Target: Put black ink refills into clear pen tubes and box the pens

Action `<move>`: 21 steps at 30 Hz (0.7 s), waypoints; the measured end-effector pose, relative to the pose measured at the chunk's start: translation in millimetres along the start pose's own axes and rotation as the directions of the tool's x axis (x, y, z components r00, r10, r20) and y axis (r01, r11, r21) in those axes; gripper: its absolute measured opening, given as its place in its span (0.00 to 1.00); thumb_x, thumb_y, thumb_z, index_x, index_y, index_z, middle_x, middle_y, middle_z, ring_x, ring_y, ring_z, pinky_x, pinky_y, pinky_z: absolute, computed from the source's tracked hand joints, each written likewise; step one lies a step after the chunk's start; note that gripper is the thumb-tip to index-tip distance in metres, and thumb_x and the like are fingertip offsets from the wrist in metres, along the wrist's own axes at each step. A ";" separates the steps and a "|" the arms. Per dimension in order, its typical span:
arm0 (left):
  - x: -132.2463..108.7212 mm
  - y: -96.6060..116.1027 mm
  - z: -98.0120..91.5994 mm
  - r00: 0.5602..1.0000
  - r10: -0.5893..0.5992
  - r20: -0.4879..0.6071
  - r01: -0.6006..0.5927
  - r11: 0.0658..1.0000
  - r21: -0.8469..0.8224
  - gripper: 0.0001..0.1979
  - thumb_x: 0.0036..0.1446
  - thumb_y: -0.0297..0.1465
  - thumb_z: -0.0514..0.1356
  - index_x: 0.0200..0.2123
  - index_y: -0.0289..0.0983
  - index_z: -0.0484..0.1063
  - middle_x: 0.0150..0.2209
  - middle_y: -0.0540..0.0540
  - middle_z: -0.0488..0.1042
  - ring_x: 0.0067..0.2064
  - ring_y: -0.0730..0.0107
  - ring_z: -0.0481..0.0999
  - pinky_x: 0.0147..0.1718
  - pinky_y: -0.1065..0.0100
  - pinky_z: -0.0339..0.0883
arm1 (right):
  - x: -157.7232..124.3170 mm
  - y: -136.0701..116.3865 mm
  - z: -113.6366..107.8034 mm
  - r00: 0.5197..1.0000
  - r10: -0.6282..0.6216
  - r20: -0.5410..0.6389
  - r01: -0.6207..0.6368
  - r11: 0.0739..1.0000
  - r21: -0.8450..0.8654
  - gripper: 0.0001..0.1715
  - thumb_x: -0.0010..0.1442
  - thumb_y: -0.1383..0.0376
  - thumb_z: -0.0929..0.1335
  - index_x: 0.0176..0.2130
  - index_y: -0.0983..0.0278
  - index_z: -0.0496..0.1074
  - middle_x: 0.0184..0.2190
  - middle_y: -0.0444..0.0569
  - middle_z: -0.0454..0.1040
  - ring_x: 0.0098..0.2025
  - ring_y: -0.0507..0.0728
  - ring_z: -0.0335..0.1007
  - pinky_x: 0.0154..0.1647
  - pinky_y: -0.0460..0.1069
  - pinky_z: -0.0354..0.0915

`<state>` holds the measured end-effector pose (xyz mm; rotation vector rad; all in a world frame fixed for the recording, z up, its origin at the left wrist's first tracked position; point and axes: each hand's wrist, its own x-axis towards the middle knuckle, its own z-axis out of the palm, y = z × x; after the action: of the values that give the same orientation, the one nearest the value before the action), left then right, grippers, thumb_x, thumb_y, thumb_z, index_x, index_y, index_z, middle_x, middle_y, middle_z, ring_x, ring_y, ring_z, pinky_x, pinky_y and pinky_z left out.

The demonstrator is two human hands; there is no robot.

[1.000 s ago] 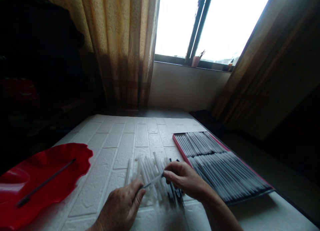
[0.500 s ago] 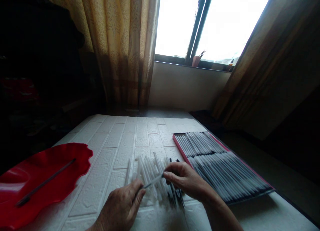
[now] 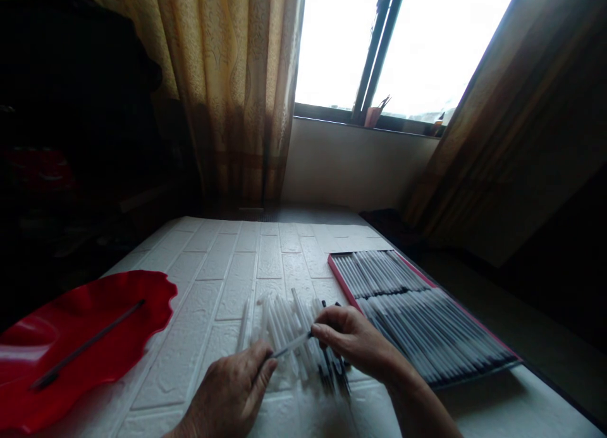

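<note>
Between my two hands is one slim pen (image 3: 292,345) with a clear barrel and a dark core, slanting up to the right. My left hand (image 3: 234,384) pinches its lower left end between thumb and forefinger. At the upper right end, my right hand (image 3: 348,337) grips the tip with its fingertips. Under and behind the hands lie several clear pen barrels (image 3: 279,321) on the white table. Dark pen parts (image 3: 333,371), thin and black, lie beneath my right hand, partly hidden by it.
To the right, a red-edged box (image 3: 342,277) holds two rows of clear pens (image 3: 427,327). A wavy-rimmed red tray (image 3: 118,368) with one dark pen (image 3: 88,344) in it is at the left. The table (image 3: 232,264) has a brick-pattern cover. Beyond are a curtain and window.
</note>
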<state>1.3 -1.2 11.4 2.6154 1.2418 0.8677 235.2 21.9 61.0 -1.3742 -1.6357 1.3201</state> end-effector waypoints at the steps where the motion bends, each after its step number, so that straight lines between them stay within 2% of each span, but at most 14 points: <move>1: -0.4 -0.3 0.3 1.000 -0.003 0.008 0.003 1.000 -0.001 0.14 0.69 0.34 0.43 0.37 0.42 0.67 0.28 0.51 0.80 0.28 0.66 0.83 0.27 0.71 0.73 | -0.3 -0.4 0.0 1.000 -0.008 0.000 0.008 1.000 0.010 0.17 0.54 0.54 0.70 0.26 0.65 0.71 0.20 0.40 0.66 0.20 0.47 0.53 0.20 0.43 0.49; 13: -1.6 -0.6 0.7 0.992 -0.051 0.115 0.054 0.998 -0.025 0.12 0.68 0.32 0.44 0.37 0.42 0.66 0.28 0.52 0.78 0.30 0.65 0.82 0.28 0.70 0.71 | -1.0 -0.6 -0.1 0.998 -0.057 0.029 0.055 0.997 0.053 0.12 0.52 0.58 0.71 0.30 0.65 0.73 0.21 0.40 0.66 0.23 0.49 0.56 0.23 0.44 0.53; 17: -2.3 -1.2 1.0 0.993 -0.050 0.102 0.053 0.998 -0.026 0.12 0.68 0.32 0.44 0.37 0.42 0.66 0.28 0.52 0.79 0.30 0.65 0.82 0.27 0.69 0.71 | -0.5 2.1 -0.1 0.999 -0.039 0.033 0.037 0.998 0.049 0.15 0.55 0.55 0.69 0.31 0.65 0.72 0.23 0.41 0.68 0.22 0.48 0.56 0.22 0.44 0.52; 21: -2.3 -2.0 2.4 0.997 -0.037 0.062 0.039 0.999 -0.016 0.13 0.69 0.33 0.43 0.38 0.42 0.66 0.29 0.51 0.80 0.30 0.64 0.83 0.28 0.70 0.73 | 0.2 7.5 -0.8 0.999 0.013 0.031 -0.012 0.999 -0.031 0.18 0.59 0.54 0.67 0.27 0.65 0.71 0.20 0.42 0.69 0.20 0.47 0.54 0.19 0.43 0.49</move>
<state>0.1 -1.2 7.7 2.5756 1.2581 0.7811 238.3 22.0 54.1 -1.3899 -1.6769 1.3348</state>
